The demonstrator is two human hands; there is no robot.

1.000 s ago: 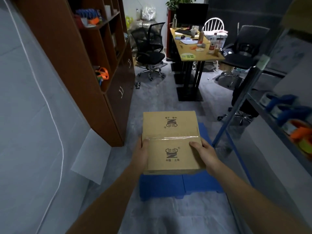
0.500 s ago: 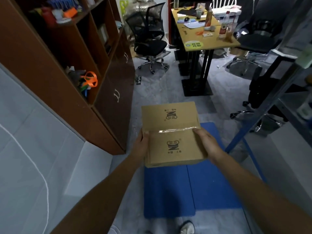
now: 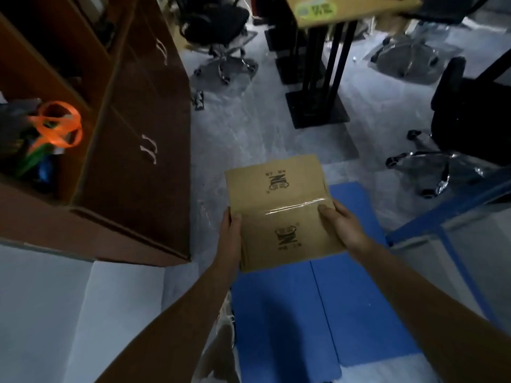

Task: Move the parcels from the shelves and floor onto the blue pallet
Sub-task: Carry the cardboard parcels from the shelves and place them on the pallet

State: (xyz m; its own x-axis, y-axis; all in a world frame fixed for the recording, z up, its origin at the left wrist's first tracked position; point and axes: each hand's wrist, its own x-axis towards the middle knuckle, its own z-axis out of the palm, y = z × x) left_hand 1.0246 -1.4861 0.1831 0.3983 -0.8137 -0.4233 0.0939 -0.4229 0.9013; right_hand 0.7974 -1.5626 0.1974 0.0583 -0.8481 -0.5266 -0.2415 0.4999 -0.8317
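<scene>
I hold a brown cardboard parcel with clear tape across its top and black printed logos. My left hand grips its left edge, thumb on top. My right hand grips its right edge, thumb on the tape. The parcel hangs level over the far end of the blue pallet, which lies flat on the floor below my arms. The pallet's near part is bare.
A brown wooden cabinet stands at the left, with orange tape rolls on its shelf. A blue metal rack frame stands to the right. Office chairs and a desk leg are ahead. My shoe is beside the pallet.
My view has tipped downward and moved closer to the pallet. The parcel has gone lower and forward over the pallet, both hands still on it.
</scene>
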